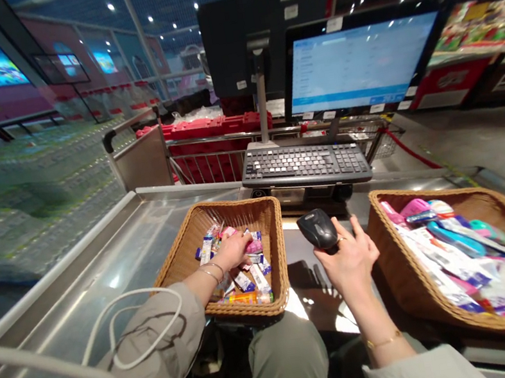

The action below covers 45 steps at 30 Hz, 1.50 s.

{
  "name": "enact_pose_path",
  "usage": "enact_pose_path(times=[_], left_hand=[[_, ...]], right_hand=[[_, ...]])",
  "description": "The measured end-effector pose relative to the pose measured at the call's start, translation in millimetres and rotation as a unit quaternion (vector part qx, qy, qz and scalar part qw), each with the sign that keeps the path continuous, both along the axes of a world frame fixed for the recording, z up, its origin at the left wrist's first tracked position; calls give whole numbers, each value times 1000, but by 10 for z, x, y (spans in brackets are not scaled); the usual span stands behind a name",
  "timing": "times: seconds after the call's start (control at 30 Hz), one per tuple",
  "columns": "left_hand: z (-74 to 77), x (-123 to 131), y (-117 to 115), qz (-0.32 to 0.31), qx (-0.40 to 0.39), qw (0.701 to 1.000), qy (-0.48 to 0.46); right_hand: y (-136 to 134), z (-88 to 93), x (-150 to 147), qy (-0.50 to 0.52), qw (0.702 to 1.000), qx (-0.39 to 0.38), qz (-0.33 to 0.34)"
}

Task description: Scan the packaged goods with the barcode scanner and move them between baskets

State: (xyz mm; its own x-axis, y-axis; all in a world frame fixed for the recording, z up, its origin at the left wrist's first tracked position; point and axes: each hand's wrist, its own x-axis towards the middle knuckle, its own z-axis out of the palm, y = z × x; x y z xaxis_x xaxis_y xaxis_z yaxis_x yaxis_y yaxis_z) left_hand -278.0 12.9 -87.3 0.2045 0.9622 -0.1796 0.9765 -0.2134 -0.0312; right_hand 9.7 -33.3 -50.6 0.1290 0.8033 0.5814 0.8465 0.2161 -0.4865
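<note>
My left hand [233, 251] reaches down into a brown woven basket [277, 276] holding several small packaged items [244, 281]. Its fingertips touch a pink packet [253, 247] among them; whether they grip it is hard to tell. A black handheld scanner [319, 229] is in my right hand [350, 256], held between the two baskets with its rounded head toward the left. Two fingers of that hand stick out from the scanner. To the right, a second woven basket [396, 281] is filled with packaged goods [458, 247], many in white, blue and pink.
Behind the baskets are a keyboard [304, 161] and a lit monitor [360, 62]. A metal counter [117, 252] extends left. A white cable [34, 364] loops over my left sleeve. A metal cart [208, 161] with red crates stands beyond the counter.
</note>
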Motion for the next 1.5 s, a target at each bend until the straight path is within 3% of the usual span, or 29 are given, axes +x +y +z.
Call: enact_pose_path(times=[0.37, 0.8, 1.0, 1.5], left_hand=[[-15, 42, -3, 49, -31, 995, -78], [-62, 16, 35, 58, -22, 981, -182], [-22, -26, 49, 70, 8, 985, -157], [121, 202, -55, -6, 90, 996, 2]], right_hand=[[12, -7, 38, -2, 1000, 13, 1], [7, -15, 43, -2, 1000, 27, -6], [3, -26, 56, -3, 1000, 25, -4], [7, -3, 9, -4, 1000, 21, 5]])
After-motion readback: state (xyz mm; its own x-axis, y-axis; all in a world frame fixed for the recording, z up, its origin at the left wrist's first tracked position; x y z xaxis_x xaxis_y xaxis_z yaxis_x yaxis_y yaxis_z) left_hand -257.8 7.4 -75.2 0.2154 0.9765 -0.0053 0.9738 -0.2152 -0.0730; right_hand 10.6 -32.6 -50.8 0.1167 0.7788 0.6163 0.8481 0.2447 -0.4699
